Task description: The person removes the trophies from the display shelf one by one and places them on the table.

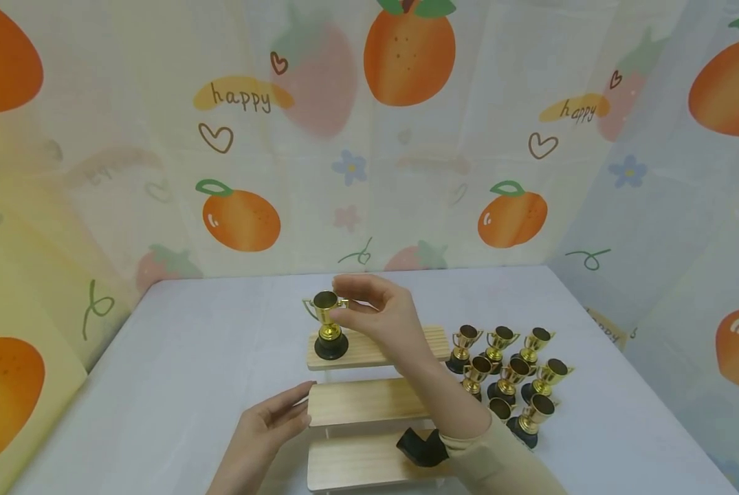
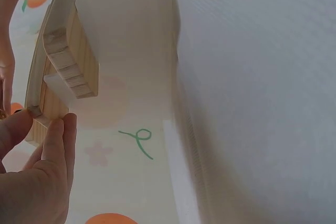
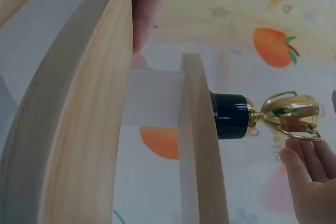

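Note:
A gold trophy cup with a black base stands upright at the left end of the top board of a stepped wooden shelf. Beside its right handle is my right hand, thumb and fingers apart. In the right wrist view, the fingertips lie close to the handle of the cup without closing round it; whether they touch cannot be told. My left hand pinches the left end of the middle board. In the left wrist view, thumb and fingers meet at that board's corner.
Several more trophy cups stand in rows on the white table, right of the shelf. The lowest board is nearest me. A black strap sits by my right wrist. A fruit-printed cloth encloses the back and sides.

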`<state>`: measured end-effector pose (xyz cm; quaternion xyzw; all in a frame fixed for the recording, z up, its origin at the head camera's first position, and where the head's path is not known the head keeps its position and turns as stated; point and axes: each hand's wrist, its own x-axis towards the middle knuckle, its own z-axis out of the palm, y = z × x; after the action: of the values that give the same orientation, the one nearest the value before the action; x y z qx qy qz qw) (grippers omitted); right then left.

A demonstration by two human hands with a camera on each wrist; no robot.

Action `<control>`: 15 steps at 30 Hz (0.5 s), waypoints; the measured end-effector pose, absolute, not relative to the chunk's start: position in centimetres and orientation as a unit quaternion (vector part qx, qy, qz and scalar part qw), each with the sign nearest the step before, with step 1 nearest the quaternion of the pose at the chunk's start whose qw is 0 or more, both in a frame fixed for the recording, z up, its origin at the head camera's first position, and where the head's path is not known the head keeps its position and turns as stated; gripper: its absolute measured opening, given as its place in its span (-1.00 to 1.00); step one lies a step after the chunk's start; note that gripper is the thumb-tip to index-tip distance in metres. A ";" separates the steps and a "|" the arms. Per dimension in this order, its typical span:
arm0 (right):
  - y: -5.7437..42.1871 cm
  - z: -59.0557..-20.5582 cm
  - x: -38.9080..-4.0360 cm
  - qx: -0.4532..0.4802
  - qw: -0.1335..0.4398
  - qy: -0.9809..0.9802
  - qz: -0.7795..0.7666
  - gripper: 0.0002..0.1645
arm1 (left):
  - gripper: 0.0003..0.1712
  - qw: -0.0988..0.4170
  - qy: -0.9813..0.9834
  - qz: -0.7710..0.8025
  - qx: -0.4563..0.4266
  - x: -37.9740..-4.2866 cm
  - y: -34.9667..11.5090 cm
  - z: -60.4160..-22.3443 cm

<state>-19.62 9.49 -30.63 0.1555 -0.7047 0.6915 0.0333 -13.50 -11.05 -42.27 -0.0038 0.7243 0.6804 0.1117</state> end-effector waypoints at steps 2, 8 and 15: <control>9.3 -30.8 -19.8 0.154 0.035 -0.712 0.684 -0.53 | -0.37 0.111 0.725 0.680 -0.004 -13.5 -11.0 -42.3; 8.9 -31.1 -20.1 0.151 0.039 -0.724 0.672 -0.52 | -0.37 0.110 0.727 0.677 -0.005 -13.5 -11.0 -42.3; 8.5 -31.4 -20.2 0.154 0.031 -0.718 0.679 -0.55 | -0.37 0.110 0.727 0.677 -0.005 -13.5 -11.0 -42.3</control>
<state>-20.21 8.48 -31.41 0.1535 -0.7176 0.6786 0.0309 -13.47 -11.04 -42.31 -0.0051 0.7273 0.6774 0.1099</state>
